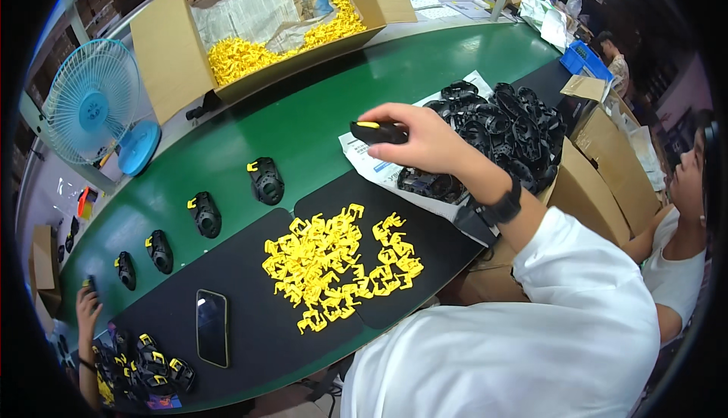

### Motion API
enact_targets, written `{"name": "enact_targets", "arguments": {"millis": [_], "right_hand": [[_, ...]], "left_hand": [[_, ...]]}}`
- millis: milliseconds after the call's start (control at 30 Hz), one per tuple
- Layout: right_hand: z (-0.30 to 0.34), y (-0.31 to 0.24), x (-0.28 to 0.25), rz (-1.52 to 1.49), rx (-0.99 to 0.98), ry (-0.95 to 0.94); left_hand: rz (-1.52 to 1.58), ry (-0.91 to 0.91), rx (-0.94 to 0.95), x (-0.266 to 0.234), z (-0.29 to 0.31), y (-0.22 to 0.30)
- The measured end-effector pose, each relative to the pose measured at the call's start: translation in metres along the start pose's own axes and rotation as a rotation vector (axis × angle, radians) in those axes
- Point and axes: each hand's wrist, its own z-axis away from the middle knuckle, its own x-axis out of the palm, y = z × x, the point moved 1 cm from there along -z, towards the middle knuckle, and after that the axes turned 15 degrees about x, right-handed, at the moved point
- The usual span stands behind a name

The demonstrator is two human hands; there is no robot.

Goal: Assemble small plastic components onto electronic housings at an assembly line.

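Bench (326,99): green, black mat (265,346) at its near edge.
Right grip (425,141): fingers pinching a black shell (388,135).
Left grip: out of view, cannot tell.
Held shell: above the bench, rounded, yellow strip (368,124) on top.
Loose clips (315,259): yellow, piled on the mat.
Paper (362,158): printed, unreadably small.
Cardboard box (163,54): newspaper (243,20), small yellow pieces (235,61).

Bare right hand (425,139): raised, your fingers (396,111) curled in a grip
Right wrist (485,181): encircled by your black band (500,207)
White-sleeved right arm (580,270): you extend it up and leftward
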Motion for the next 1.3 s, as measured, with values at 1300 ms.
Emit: {"name": "enact_targets", "arguments": {"millis": [1300], "right_hand": [[-0.003,0.075,0.017,0.833,0.241,-0.302]], "left_hand": [[0.405,-0.500,0.022,0.214,0.063,0.104]]}}
